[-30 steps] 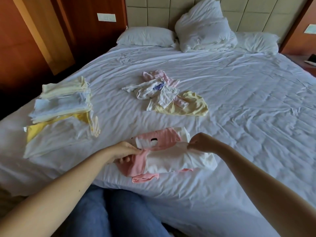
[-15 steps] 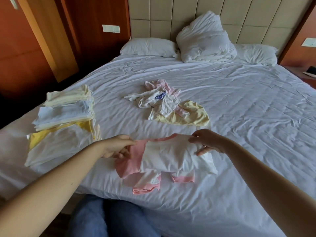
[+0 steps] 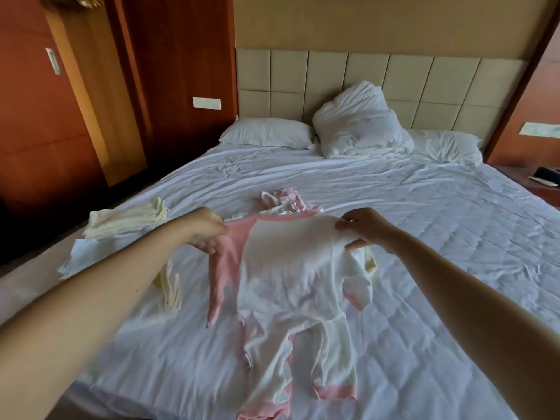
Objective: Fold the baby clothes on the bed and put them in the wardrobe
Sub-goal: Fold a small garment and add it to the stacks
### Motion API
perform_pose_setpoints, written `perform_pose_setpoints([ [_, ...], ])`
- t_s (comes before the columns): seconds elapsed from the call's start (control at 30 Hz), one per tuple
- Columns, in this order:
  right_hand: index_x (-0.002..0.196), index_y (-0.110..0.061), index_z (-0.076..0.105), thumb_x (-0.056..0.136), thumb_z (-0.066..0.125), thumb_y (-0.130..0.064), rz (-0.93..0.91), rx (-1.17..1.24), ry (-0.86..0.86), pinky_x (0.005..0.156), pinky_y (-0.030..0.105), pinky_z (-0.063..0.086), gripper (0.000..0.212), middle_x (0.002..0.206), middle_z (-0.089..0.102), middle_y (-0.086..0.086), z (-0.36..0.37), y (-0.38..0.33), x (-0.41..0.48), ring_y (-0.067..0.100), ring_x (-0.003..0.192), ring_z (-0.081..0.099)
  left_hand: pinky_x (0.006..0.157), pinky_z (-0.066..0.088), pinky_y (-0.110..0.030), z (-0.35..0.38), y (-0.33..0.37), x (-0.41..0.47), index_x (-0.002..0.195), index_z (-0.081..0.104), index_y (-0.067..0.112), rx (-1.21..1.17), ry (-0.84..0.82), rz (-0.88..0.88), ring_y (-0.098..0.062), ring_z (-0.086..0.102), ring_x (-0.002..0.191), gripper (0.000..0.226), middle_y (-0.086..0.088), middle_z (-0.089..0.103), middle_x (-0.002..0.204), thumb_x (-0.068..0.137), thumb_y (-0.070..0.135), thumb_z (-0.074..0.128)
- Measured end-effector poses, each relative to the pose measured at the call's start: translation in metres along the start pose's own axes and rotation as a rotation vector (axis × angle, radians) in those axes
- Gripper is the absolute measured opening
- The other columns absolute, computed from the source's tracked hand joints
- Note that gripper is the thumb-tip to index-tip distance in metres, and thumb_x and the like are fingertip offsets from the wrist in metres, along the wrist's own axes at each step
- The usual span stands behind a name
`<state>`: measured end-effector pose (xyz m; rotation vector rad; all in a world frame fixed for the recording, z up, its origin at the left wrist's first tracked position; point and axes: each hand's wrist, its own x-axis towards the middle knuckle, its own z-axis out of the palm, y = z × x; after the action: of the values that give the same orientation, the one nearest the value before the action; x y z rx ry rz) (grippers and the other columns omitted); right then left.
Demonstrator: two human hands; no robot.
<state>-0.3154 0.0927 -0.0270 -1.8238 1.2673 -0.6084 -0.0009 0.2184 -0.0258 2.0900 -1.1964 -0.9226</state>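
- Holding the romper up by its shoulders: left hand curled tight on the pink shoulder, right hand pinching the white one between thumb and fingers.
- Probably spread wide so the body hangs flat and the sleeves drop free for folding.
- Romper legs trail on the bed near its front edge.
- Folded pile sits on the bed to the left, partly hidden by the left arm.
- Loose clothes lie just behind the romper, not yet folded.
- Pillows at the headboard, well apart.
- Wood doors far left, probably the wardrobe.
- Bed under the romper looks free for laying it down, though the folded pile is near the pink sleeve.
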Motion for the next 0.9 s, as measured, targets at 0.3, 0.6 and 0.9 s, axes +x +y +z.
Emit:
perform_pose_setpoints([
  [0.3,0.087,-0.003,0.070,0.090,0.062,-0.023,-0.469,-0.109,0.474,0.063,0.031,0.037,0.021,0.075,0.066,0.010,-0.048,-0.136,0.069,0.015,0.068,0.053,0.068,0.049,-0.039,-0.104,0.092,0.035,0.075,0.060,0.014,0.186,0.800,0.490,-0.032,0.062,0.078,0.019,-0.009,0.068,0.083,0.090,0.022,0.053],
  [0.6,0.095,-0.008,0.069,0.090,0.060,-0.018,-0.674,0.025,0.664,0.057,0.006,0.032,0.014,0.077,0.060,-0.007,-0.066,-0.192,0.049,0.008,0.074,0.054,0.083,0.056,-0.042,-0.139,0.122,-0.011,0.105,0.071,0.011,-0.027,0.983,0.751,-0.022,0.065,0.095,0.032,-0.003,0.071,0.104,0.087,0.030,0.052],
  [0.9,0.104,-0.009,0.075,0.086,0.071,-0.015,-0.458,-0.201,0.271,0.080,0.019,0.041,0.019,0.112,0.071,0.006,0.029,-0.027,-0.025,0.018,0.105,0.066,0.068,0.049,-0.029,-0.004,-0.054,-0.048,0.075,0.067,0.028,0.068,0.676,0.437,-0.020,0.070,0.087,0.016,0.002,0.074,0.091,0.088,0.035,0.065],
])
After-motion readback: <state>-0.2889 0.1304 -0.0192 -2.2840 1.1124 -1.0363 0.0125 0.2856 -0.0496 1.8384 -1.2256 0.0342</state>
